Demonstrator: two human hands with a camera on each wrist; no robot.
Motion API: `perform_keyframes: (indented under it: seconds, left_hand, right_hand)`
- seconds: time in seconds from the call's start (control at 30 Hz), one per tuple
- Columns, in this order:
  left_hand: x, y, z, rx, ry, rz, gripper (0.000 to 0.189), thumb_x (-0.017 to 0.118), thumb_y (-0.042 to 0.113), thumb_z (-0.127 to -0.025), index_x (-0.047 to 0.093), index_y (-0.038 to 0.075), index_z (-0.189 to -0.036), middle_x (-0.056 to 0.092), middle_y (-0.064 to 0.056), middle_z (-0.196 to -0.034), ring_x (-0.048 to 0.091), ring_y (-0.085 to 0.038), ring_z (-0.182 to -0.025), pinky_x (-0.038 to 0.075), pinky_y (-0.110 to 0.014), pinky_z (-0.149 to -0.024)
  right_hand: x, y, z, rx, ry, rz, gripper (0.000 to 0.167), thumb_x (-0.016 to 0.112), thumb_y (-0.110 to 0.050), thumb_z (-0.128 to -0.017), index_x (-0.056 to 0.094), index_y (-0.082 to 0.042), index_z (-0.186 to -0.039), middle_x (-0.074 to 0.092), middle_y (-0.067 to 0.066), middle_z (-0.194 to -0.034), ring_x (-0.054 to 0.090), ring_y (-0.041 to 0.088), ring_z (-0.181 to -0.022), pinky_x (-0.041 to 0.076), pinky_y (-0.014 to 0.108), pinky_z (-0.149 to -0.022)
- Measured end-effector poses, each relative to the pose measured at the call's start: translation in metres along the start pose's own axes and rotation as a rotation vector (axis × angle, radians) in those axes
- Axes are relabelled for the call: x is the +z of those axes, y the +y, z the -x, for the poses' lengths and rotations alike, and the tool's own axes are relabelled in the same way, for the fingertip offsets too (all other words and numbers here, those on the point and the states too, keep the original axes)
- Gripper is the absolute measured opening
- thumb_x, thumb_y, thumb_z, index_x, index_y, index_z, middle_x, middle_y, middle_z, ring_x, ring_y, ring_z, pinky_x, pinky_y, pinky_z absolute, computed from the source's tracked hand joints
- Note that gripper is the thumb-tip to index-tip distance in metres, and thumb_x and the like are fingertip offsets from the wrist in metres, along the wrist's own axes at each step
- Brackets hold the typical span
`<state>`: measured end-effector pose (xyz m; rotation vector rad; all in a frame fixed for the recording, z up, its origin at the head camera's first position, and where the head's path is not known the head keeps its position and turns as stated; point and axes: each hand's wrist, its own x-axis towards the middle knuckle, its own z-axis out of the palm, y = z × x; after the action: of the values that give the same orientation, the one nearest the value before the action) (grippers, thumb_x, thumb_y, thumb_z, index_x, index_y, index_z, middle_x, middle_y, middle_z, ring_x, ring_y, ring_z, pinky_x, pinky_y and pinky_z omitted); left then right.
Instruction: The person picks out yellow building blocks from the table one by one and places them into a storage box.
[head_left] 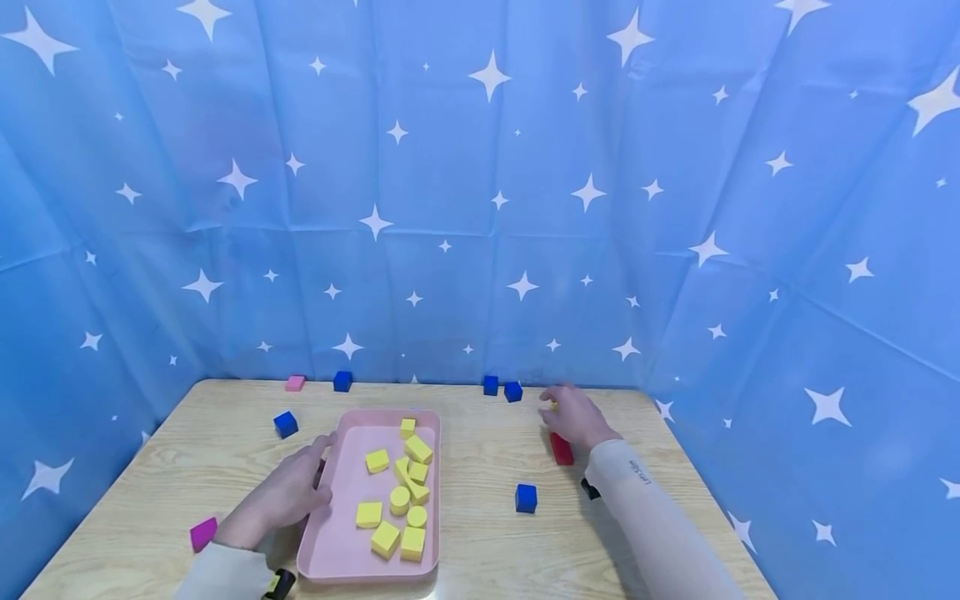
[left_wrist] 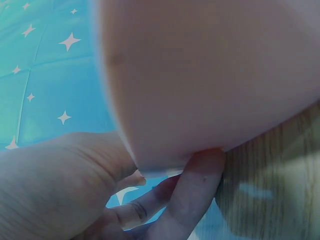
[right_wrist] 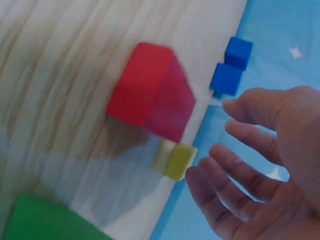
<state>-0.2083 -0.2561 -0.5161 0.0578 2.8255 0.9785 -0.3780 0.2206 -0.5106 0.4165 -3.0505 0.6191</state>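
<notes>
A pink tray [head_left: 341,492] holds several yellow blocks [head_left: 386,540] of mixed shapes, most toward its right side. My left hand [head_left: 281,492] grips the tray's left wall, thumb at the rim; in the left wrist view its fingers [left_wrist: 200,185] are against the tray's underside [left_wrist: 210,90]. At the far right of the table my right hand [head_left: 576,417] reaches over a small yellow block [right_wrist: 181,161], fingers relaxed and apart, holding nothing. A red block [head_left: 561,448] lies close to that hand, partly covered by it in the head view.
Two blue cubes [head_left: 513,392] stand at the back edge, left of my right hand. Another blue cube [head_left: 526,498] lies right of the tray. Blue, pink and magenta [head_left: 203,534] blocks lie leftward. A green block [right_wrist: 45,220] shows in the right wrist view. A starry curtain [head_left: 450,208] surrounds the table.
</notes>
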Motion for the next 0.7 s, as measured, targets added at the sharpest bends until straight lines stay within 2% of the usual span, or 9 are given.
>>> perform_keyframes:
  seconds: [0.23, 0.37, 0.6, 0.7]
  left_hand:
    - [-0.001, 0.0, 0.0, 0.017, 0.006, 0.006, 0.089, 0.082, 0.0, -0.097, 0.038, -0.007, -0.175, 0.069, -0.031, -0.154, 0.076, -0.039, -0.13, 0.07, -0.06, -0.108]
    - [-0.001, 0.0, 0.0, 0.019, 0.01, 0.007, 0.089, 0.082, 0.0, -0.097, 0.038, -0.007, -0.174, 0.07, -0.03, -0.154, 0.076, -0.039, -0.131, 0.07, -0.059, -0.11]
    - [-0.001, 0.0, 0.0, 0.012, 0.009, -0.016, 0.09, 0.083, 0.002, -0.096, 0.039, -0.006, -0.174, 0.07, -0.029, -0.153, 0.076, -0.04, -0.131, 0.07, -0.06, -0.109]
    - [0.0, 0.001, -0.001, 0.002, 0.008, -0.02, 0.09, 0.083, 0.002, -0.096, 0.039, -0.006, -0.174, 0.07, -0.029, -0.154, 0.076, -0.039, -0.131, 0.07, -0.06, -0.109]
  right_hand:
    - [0.002, 0.016, -0.003, 0.034, 0.002, 0.001, 0.038, 0.074, -0.02, -0.113, 0.077, -0.001, -0.146, 0.07, 0.025, -0.153, 0.07, 0.043, -0.136, 0.064, 0.065, -0.117]
    - [0.002, 0.021, -0.004, 0.046, 0.012, 0.011, 0.04, 0.077, -0.014, -0.109, 0.077, 0.0, -0.146, 0.068, 0.027, -0.154, 0.069, 0.042, -0.134, 0.065, 0.064, -0.116]
    - [0.005, 0.033, -0.01, 0.057, 0.016, 0.022, 0.05, 0.077, -0.005, -0.099, 0.075, 0.0, -0.149, 0.065, 0.03, -0.155, 0.066, 0.033, -0.11, 0.065, 0.053, -0.096]
    - [0.005, 0.036, -0.012, 0.064, 0.009, 0.009, 0.056, 0.077, -0.004, -0.098, 0.072, 0.0, -0.154, 0.063, 0.03, -0.158, 0.065, 0.032, -0.107, 0.062, 0.051, -0.095]
